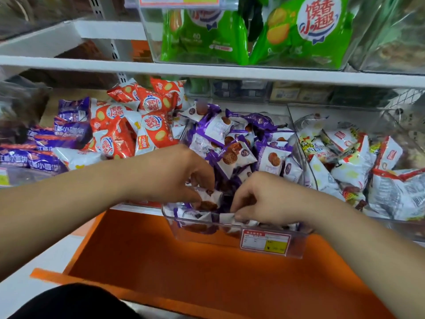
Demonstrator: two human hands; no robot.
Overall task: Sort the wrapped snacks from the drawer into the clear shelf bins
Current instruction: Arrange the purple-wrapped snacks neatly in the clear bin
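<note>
Snacks [236,146] in purple-and-white wrappers fill the middle bin [207,237], which juts past the shelf's front edge over the open orange drawer [207,284]; no packets show on the visible part of the drawer floor. A white shelf board [207,71] crosses above and carries an upper bin [149,42] of green bags [299,31], which overhangs the back of the lower row. On the lower shelf's left side, orange-red packets [138,120] are heaped against the middle bin's left wall, with purple packets [62,132] beyond them toward the left edge. The right bin [296,125] stands just beside the middle one and holds white, yellow and red packets [345,157]. Both forearms reach in over the drawer and cover the middle bin's front part. The left hand [179,173] curls its fingers and thumb round one white packet [210,195] just above the heap. The right hand [269,196] pinches another packet [226,218] down at the bin's front rim. A red-and-yellow price label [265,242] is fixed to the bin's front wall, below the right hand.
</note>
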